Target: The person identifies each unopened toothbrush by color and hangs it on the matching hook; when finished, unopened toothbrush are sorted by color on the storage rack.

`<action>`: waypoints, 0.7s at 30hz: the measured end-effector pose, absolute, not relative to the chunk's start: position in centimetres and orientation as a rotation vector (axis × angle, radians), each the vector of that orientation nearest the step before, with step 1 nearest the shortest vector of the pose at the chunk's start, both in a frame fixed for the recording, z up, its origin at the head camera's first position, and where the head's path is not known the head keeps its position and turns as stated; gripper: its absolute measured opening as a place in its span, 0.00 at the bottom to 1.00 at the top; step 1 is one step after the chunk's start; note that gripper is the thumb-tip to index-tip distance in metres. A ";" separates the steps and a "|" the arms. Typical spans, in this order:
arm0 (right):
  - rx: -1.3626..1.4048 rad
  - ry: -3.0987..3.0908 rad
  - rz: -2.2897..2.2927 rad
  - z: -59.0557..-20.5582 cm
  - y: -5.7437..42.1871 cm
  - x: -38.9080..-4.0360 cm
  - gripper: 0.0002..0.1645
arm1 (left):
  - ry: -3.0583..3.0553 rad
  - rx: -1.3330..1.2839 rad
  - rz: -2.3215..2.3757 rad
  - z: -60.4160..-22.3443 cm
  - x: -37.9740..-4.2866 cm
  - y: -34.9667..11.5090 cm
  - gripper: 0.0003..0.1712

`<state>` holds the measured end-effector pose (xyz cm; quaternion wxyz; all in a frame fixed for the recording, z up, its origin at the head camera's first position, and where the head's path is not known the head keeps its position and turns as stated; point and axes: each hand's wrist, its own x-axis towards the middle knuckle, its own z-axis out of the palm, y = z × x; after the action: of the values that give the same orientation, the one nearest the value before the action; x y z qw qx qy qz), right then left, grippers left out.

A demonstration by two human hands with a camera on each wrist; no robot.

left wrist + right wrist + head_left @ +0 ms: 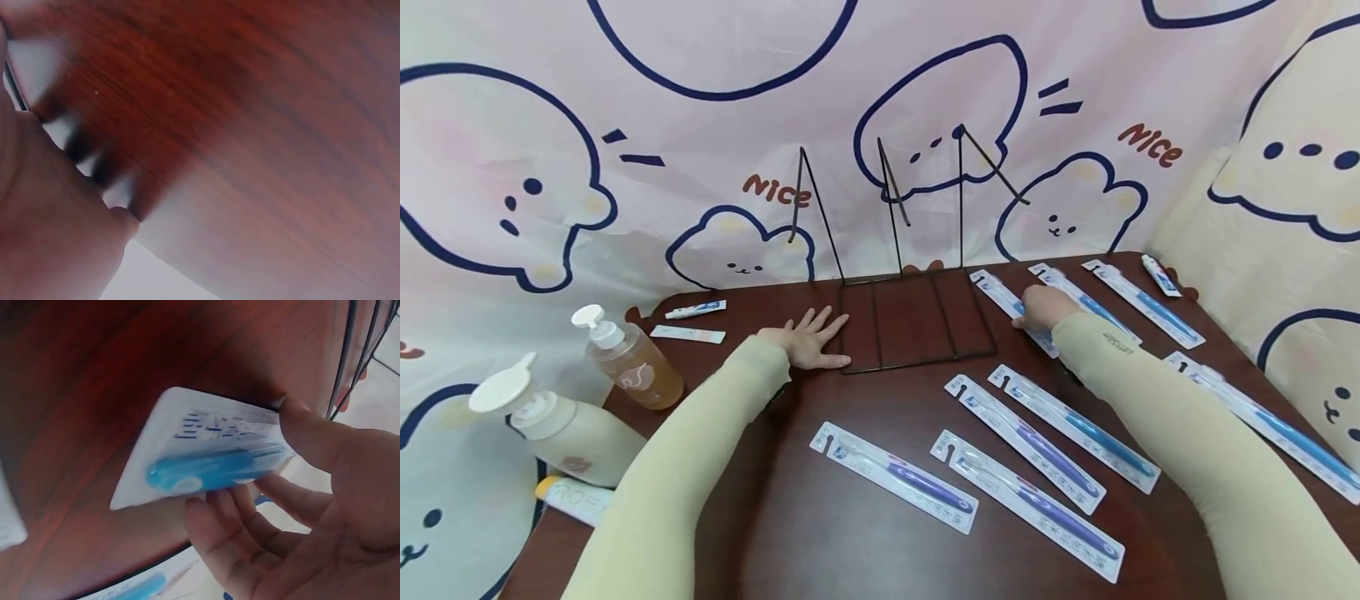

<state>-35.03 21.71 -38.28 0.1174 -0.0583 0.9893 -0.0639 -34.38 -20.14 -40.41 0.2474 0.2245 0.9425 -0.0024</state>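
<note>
My left hand (805, 340) rests on the brown table with fingers spread, beside the left edge of a black wire rack (961, 208). In the left wrist view this hand (56, 212) holds nothing. To the right of the rack, my right hand (1047, 308) grips a packaged toothbrush (995, 290). The right wrist view shows its thumb and fingers on the pack's two sides, around a blue-handled toothbrush (212, 469). Part of the pack is hidden by the hand. Another blue toothbrush pack (1078, 296) lies just right of it.
Purple toothbrush packs (895, 475) lie at the front, blue ones (1150, 304) on the right. A small toothpaste tube (1161, 275) is at the back right. On the left stand an amber pump bottle (640, 367) and a white pump bottle (576, 437), near small tubes (696, 309).
</note>
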 end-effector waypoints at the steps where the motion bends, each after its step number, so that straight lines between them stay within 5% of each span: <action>1: -0.150 2.899 -0.202 -38.4 21.7 -35.3 0.28 | 2.569 0.611 0.000 -40.4 -34.3 -20.1 0.53; 10: -0.022 2.893 -0.259 -38.1 21.2 -36.2 0.22 | 2.559 0.588 0.058 -41.1 -34.6 -20.0 0.52; 16: -0.042 2.822 -0.229 -37.2 22.3 -35.9 0.32 | 2.533 0.568 0.058 -41.1 -34.6 -20.3 0.54; 21: -0.015 2.824 -0.496 -34.6 24.6 -34.2 0.25 | 2.534 0.587 0.054 -40.4 -34.5 -20.1 0.53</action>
<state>-34.19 24.58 -34.63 0.1370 -0.0052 0.9756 -0.1713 -34.49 -20.06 -40.37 0.2665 0.2175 0.9387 0.0201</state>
